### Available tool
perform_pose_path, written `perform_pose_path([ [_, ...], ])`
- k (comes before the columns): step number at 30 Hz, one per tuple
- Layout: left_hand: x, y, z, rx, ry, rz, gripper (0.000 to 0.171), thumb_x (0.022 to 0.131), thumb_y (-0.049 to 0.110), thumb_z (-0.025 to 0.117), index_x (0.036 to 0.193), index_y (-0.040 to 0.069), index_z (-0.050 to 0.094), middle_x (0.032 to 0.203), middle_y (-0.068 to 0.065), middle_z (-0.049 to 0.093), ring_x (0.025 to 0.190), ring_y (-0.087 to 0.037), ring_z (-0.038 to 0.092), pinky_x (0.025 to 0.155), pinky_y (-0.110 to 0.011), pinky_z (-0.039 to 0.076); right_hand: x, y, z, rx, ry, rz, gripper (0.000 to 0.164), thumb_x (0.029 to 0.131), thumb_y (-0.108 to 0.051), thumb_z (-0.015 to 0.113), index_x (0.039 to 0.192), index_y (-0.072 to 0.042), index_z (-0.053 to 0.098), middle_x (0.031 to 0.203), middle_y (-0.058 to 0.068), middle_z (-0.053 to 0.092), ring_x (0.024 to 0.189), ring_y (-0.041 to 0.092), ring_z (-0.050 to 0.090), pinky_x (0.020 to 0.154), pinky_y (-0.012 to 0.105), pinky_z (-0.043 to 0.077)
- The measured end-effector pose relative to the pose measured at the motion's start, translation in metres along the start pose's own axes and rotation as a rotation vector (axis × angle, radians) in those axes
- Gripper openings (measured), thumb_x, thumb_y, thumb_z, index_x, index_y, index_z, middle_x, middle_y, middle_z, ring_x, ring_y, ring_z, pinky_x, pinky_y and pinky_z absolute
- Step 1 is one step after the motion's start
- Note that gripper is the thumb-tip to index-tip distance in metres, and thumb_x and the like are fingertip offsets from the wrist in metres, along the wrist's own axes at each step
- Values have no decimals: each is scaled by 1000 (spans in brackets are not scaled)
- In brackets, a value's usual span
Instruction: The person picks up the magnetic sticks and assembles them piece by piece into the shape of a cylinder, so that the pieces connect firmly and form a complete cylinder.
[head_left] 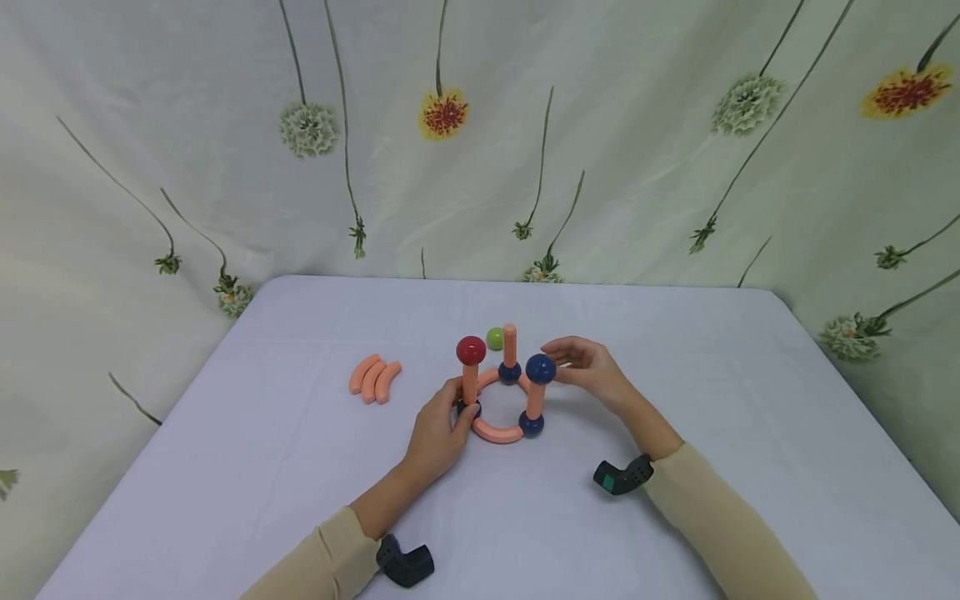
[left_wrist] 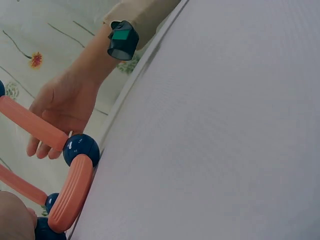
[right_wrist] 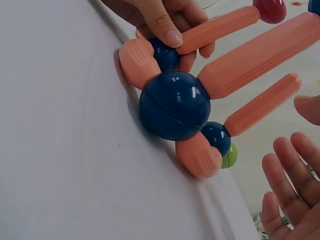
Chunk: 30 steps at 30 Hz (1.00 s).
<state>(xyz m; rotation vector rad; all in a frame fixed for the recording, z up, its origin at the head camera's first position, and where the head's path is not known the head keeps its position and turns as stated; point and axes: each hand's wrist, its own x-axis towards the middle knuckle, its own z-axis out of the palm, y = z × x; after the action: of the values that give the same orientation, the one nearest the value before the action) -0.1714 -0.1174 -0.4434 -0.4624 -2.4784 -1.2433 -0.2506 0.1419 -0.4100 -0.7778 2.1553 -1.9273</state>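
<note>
A ring of orange curved rods [head_left: 498, 433] and dark blue balls lies on the table, with three straight rods rising from the balls. A red ball [head_left: 471, 350] caps the left upright, a blue ball [head_left: 541, 368] caps the front-right one, and the back upright [head_left: 510, 343] has a bare top. My left hand [head_left: 437, 429] grips the ring's left blue ball [right_wrist: 166, 54], thumb on its near side, at the foot of the red-topped rod. Beside the blue-topped rod, my right hand [head_left: 596, 371] holds nothing, its fingers apart and slightly bent in the right wrist view.
Behind the ring sits a green ball [head_left: 495, 338]. Three loose curved rods [head_left: 372, 377] lie side by side to the left. The white table [head_left: 712, 375] ends at the back against a flower-printed cloth [head_left: 622, 125].
</note>
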Motion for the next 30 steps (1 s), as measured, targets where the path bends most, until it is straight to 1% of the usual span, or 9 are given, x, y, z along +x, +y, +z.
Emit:
perform_pose_path([
  [4,-1,0,0,5,-2,-2,34,93,4,64,125,-2,53,112,-14,65,109,-29,62,94,-45,48,7,9,7,-23,16,31,37,88,3,63,121,16,54,110,13,64,95,16,60,76,26,51],
  [7,-2,1,-1,10,1,4,34,93,3,64,124,-2,53,112,-14,65,109,-28,61,94,-45,48,13,15,13,-66,38,55,36,89,0,64,122,12,57,114,19,63,99,22,60,77,28,50],
  [9,-3,1,0,9,4,5,34,92,3,64,124,-2,53,112,-14,65,109,-28,61,94,-45,48,17,18,17,-108,51,72,36,90,-2,64,123,8,58,118,21,62,106,26,59,81,31,48],
  [12,-4,1,1,-1,5,1,34,92,3,64,124,-2,53,112,-14,65,109,-28,62,93,-45,48,21,23,22,-157,54,81,37,90,-1,64,125,8,58,122,23,60,115,34,55,92,39,45],
  [14,-4,1,2,-10,5,6,34,92,3,65,124,-1,53,113,-14,65,109,-28,62,93,-45,49,24,24,26,-180,52,76,38,89,1,65,124,10,57,122,26,60,117,38,54,97,46,43],
  [17,-5,0,3,-15,7,25,34,92,3,64,124,-2,53,113,-14,65,108,-28,62,91,-45,49,25,19,30,-195,43,68,38,86,3,68,121,13,58,119,28,60,115,42,54,98,51,42],
  [22,-2,0,2,-10,12,36,33,93,3,64,124,-1,53,112,-14,65,108,-28,62,93,-44,49,29,21,34,-253,22,45,39,85,-5,73,121,8,61,117,22,64,113,36,58,97,48,45],
  [27,-1,0,-1,5,4,20,35,93,3,65,125,-1,52,114,-14,65,111,-28,61,94,-44,48,37,34,35,-355,-37,-18,39,86,-11,75,122,1,63,115,13,66,110,29,59,96,45,46],
  [30,0,1,-2,4,2,18,35,93,3,64,125,-1,52,114,-14,65,111,-28,61,95,-44,48,38,35,36,-405,-44,-52,38,87,-13,74,121,0,64,113,11,67,106,27,60,92,44,48],
])
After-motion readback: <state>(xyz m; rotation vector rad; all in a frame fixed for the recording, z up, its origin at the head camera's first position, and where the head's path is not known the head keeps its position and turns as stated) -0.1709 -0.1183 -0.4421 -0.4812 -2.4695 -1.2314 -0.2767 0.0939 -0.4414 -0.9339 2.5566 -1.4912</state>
